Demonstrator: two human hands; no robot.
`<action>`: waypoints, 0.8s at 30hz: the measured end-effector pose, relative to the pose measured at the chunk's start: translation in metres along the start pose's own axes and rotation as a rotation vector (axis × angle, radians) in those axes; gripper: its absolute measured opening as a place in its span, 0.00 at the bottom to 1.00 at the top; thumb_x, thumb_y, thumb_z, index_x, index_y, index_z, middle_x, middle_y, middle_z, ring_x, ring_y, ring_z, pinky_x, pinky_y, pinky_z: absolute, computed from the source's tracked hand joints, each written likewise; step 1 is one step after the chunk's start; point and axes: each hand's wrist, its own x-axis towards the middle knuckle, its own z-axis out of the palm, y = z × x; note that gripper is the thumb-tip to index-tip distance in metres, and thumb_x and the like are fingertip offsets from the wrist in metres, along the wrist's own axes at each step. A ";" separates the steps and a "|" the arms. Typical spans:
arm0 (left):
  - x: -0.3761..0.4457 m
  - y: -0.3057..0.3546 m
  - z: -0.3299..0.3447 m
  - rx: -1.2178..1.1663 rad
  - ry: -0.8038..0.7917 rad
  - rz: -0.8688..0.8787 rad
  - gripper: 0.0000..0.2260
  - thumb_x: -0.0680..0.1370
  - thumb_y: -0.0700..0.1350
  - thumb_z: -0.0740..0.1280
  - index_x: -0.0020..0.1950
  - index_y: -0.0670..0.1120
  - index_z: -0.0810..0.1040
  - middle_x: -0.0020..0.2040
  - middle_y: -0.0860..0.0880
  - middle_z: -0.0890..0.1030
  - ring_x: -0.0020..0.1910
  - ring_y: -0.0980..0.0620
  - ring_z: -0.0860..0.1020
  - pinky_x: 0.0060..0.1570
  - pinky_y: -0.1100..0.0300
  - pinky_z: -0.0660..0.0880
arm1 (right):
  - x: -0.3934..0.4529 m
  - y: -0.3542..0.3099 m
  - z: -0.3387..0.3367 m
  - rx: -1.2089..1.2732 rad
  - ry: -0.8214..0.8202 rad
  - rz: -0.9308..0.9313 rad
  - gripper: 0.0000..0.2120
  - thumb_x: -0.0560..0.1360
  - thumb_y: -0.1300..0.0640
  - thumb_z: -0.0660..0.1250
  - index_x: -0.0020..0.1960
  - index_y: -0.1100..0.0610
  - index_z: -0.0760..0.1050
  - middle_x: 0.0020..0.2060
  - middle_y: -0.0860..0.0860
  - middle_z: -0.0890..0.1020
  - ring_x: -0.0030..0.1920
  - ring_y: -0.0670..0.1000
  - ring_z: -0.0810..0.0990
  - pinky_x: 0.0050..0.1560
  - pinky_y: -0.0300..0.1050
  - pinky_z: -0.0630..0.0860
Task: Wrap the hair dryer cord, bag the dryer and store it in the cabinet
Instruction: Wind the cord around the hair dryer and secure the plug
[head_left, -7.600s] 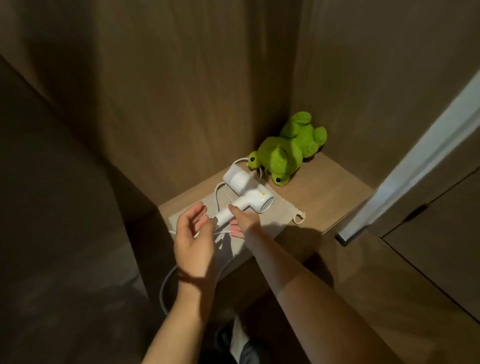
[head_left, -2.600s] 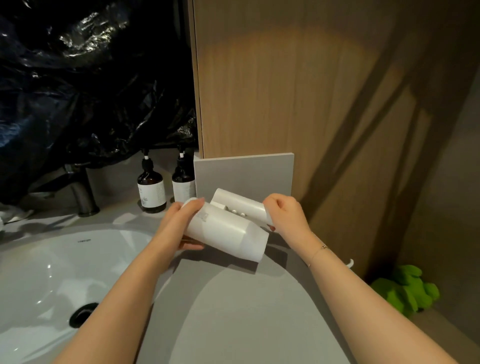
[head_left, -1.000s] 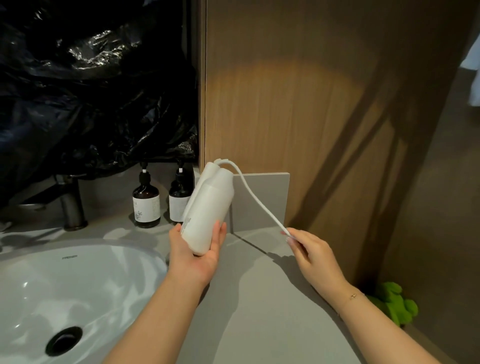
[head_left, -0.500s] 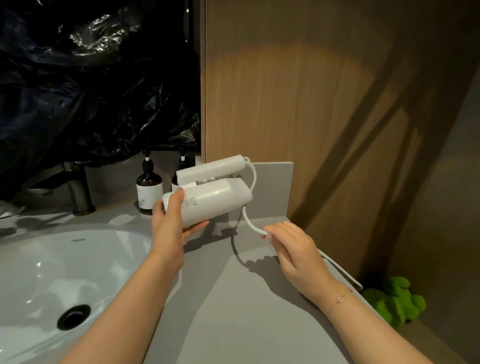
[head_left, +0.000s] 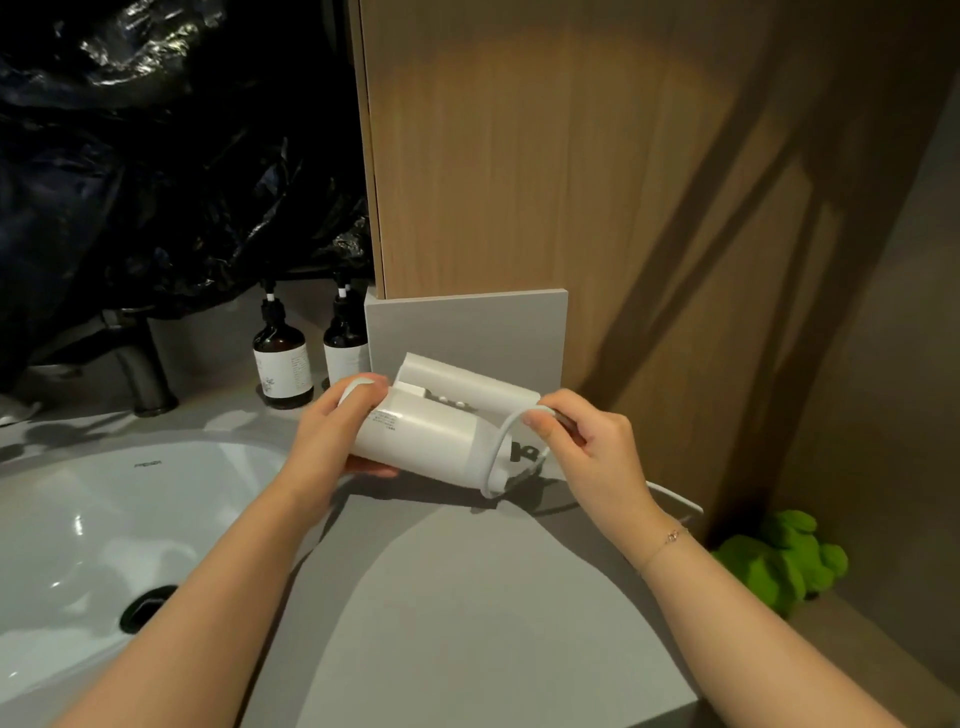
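Over the grey counter (head_left: 467, 623), at about 12 o'clock from the wearer, both hands hold the folded hair dryer (head_left: 431, 441) clear of the top, likely so cord can pass round it. The left hand (head_left: 332, 441) is closed round the barrel's 9 o'clock end to steady it. The right hand (head_left: 587, 452) pinches the white cord (head_left: 496, 457) at 3 o'clock, looping it over the end. The cord's tail drops behind the right wrist; its plug is hidden. No bag or cabinet opening shows.
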 end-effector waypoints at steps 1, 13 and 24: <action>0.000 -0.001 0.001 0.018 -0.021 -0.007 0.08 0.77 0.49 0.66 0.53 0.52 0.82 0.56 0.44 0.79 0.54 0.43 0.79 0.34 0.52 0.80 | 0.001 -0.001 -0.001 0.019 0.011 0.032 0.11 0.74 0.43 0.64 0.44 0.49 0.78 0.39 0.48 0.81 0.43 0.50 0.79 0.42 0.51 0.80; -0.003 -0.002 -0.002 0.073 -0.149 -0.055 0.11 0.77 0.50 0.65 0.57 0.50 0.81 0.54 0.44 0.81 0.51 0.44 0.80 0.32 0.53 0.79 | 0.012 0.001 -0.011 0.217 -0.162 0.321 0.07 0.79 0.56 0.65 0.45 0.52 0.81 0.41 0.47 0.81 0.43 0.46 0.79 0.43 0.35 0.77; -0.003 -0.001 -0.010 0.098 -0.222 -0.069 0.13 0.74 0.52 0.64 0.54 0.51 0.82 0.55 0.43 0.80 0.48 0.46 0.80 0.32 0.53 0.79 | 0.011 0.001 -0.010 0.226 -0.114 0.378 0.08 0.79 0.57 0.64 0.49 0.53 0.82 0.44 0.47 0.83 0.45 0.46 0.80 0.39 0.31 0.76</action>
